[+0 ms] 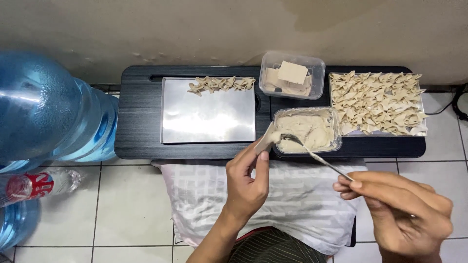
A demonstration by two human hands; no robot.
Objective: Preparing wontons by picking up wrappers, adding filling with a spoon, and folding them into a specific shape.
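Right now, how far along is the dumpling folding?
Done: the right tray is covered with folded dumplings, and a single row lies along the top of the middle tray. In hand: the left hand holds a wrapper while the right hand spoons filling onto it. Left: unused wrappers and most of the filling.

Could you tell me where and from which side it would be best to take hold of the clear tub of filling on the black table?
Probably by its right short wall. The tub of filling is open-topped and full, so a grip across the rim from above would foul the paste. The spoon and left hand with its wrapper crowd the near-left corner, and the wrapper tub stands close behind.
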